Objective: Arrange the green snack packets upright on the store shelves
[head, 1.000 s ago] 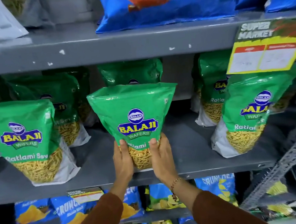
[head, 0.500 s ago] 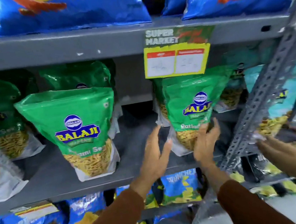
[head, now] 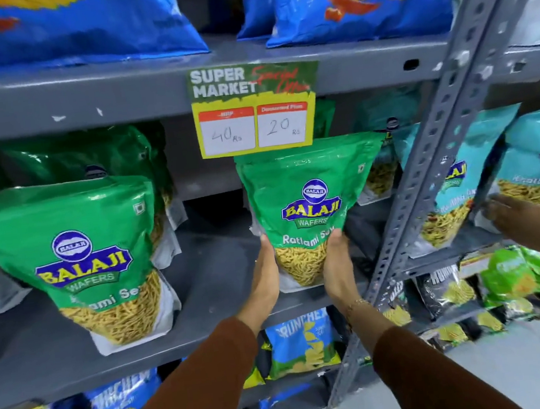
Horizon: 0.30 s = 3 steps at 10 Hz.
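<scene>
A green Balaji Ratlami Sev packet point(head: 309, 207) stands upright near the front of the grey middle shelf point(head: 226, 312), under the price tag. My left hand point(head: 263, 281) presses its lower left side and my right hand point(head: 338, 263) its lower right side, gripping it between them. Another green packet point(head: 77, 257) stands upright to the left, free of my hands. More green packets point(head: 90, 156) stand behind in the dark back row.
A yellow-green price tag point(head: 253, 109) hangs from the shelf above. A slanted grey metal upright point(head: 436, 153) crosses on the right. Beyond it another person's hand point(head: 526, 214) touches teal packets point(head: 537, 156). Blue chip bags point(head: 76, 24) fill the shelf above; more bags sit below.
My view swung right from the left packet, which I let go. Both hands reached to the right packet and now clasp its lower sides.
</scene>
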### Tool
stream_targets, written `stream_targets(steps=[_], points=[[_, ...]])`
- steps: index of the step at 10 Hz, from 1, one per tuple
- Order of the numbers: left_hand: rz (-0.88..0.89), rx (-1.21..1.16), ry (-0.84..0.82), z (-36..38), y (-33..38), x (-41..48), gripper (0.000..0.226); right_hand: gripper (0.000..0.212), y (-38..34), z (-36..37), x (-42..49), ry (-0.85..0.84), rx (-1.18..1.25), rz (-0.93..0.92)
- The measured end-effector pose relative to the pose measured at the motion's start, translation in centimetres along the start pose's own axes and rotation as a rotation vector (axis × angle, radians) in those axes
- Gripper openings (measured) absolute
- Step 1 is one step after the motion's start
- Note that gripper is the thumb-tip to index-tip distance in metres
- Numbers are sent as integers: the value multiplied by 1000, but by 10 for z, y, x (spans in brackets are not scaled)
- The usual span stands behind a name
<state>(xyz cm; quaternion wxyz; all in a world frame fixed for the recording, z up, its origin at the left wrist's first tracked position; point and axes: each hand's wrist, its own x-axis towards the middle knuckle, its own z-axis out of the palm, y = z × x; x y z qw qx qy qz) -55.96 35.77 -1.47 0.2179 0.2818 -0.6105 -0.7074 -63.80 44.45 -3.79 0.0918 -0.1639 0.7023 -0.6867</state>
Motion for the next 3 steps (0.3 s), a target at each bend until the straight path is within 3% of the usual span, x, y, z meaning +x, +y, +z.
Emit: stream_targets(steps=[1,2,3], points=[[-23,0,-14,0,6,-1,56,72,-2,-1,-2,-11,-45,-7],[-52,20,-23,-1,5,-4,74,74,-5,-5,1,-17,-65,-24],[9,82,25,-14,-4,-12,71,73,-6,-2,-15,132,-171,-102]])
